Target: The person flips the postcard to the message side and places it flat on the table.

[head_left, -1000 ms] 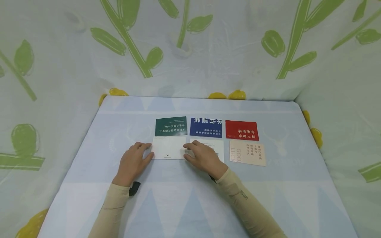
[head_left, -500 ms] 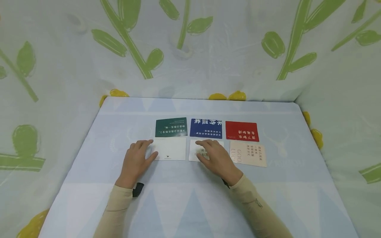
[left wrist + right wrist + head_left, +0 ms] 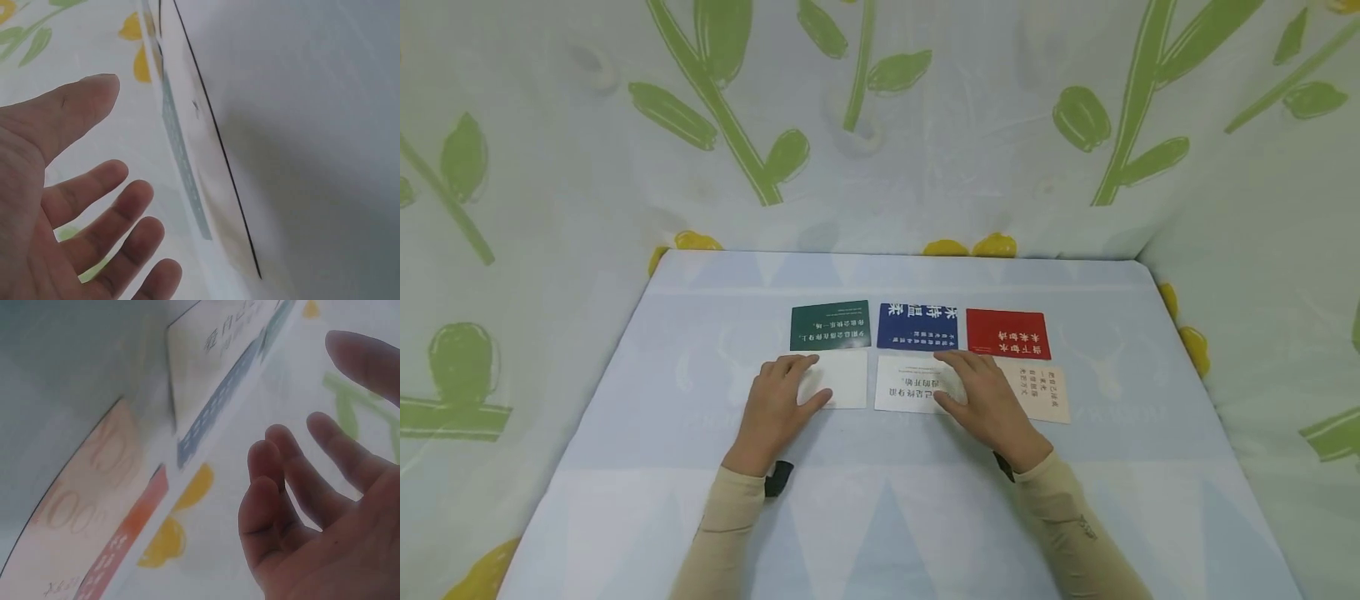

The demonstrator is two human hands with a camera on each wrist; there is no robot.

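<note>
My left hand (image 3: 778, 408) hovers over the left part of a plain white card (image 3: 848, 379), its thumb and fingers apart. In the left wrist view that hand (image 3: 75, 187) holds nothing. My right hand (image 3: 988, 404) is over the gap between a white card with dark lettering (image 3: 906, 383) and a pale pink card (image 3: 1047, 392), hiding part of both. Relaxed fingers with nothing between them show on this hand (image 3: 319, 487) in the right wrist view. Behind these cards lie a green card (image 3: 831, 327), a blue card (image 3: 917, 328) and a red card (image 3: 1007, 333).
The cards lie flat in two rows on a table (image 3: 880, 517) with a pale blue and white cloth. Beyond its far edge rises a white curtain (image 3: 970, 150) with green leaf prints, which also closes in both sides.
Both hands have moved to the right, and the right one has left the plain white card's right edge. More of the lettered white card shows. The cards themselves stay in place.
</note>
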